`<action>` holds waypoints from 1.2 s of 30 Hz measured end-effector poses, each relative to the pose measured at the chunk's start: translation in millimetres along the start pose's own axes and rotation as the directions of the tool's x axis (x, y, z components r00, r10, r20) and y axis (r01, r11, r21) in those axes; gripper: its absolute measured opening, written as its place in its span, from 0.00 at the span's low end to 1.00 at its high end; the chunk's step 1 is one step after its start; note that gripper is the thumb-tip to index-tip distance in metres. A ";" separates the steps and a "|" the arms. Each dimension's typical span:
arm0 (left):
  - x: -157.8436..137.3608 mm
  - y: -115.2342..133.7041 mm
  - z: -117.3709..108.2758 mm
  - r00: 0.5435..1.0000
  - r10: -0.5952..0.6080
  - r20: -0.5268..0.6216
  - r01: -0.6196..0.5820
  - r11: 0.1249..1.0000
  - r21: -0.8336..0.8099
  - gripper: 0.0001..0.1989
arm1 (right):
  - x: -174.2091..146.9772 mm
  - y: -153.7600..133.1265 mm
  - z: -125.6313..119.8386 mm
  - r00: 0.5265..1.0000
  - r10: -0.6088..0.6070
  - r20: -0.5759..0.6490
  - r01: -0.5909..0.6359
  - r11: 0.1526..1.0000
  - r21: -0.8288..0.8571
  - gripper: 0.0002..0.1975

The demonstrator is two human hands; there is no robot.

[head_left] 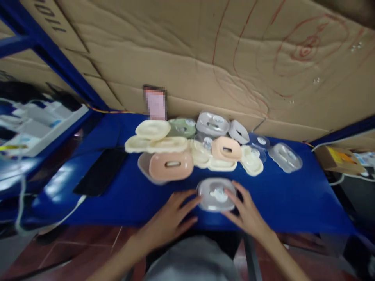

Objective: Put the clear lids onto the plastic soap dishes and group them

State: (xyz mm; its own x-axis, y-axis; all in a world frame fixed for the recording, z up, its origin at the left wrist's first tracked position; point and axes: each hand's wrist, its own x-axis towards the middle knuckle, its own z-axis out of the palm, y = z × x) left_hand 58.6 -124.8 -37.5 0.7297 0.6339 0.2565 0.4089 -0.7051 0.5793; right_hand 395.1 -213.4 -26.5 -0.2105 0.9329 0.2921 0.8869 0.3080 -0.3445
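A clear plastic cover, rounded and oblong with a small slot and a pale round sticker on top, is at the near side of the blue table, between my two hands. My left hand reaches its left edge with outstretched fingertips, the thumb apart from it. On the other side, my right hand has fingers over the cover's right part and its thumb by the near edge. Just beyond lies a peach slotted cover over a clear piece. A second peach cover rests on cream pieces.
Cream trays, a green piece and clear covers cluster at the back. Another clear cover lies right. A black phone with a white cable is left. A cardboard wall closes the back of the blue table.
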 end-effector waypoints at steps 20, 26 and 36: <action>6.7 5.6 -21.8 0.987 -0.136 0.086 0.150 0.973 -0.178 0.29 | 10.4 -8.0 3.2 0.999 -0.030 0.023 0.031 0.999 -0.035 0.34; -5.2 7.1 -19.0 0.975 -0.185 0.125 0.215 0.930 -0.298 0.31 | -5.5 -16.1 5.4 0.999 -0.019 0.037 0.021 0.999 -0.038 0.37; 8.1 21.3 -32.6 0.982 -0.170 0.082 0.186 0.945 -0.270 0.24 | -1.9 -8.2 0.4 1.000 -0.008 -0.017 0.008 1.000 0.021 0.34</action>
State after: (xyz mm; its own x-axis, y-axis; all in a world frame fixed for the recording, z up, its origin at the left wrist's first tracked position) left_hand 55.3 -124.3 2.2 0.6920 0.7162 0.0903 0.3736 -0.4624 0.8041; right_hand 388.1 -217.6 -24.6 -0.2108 0.9272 0.3097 0.8761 0.3197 -0.3608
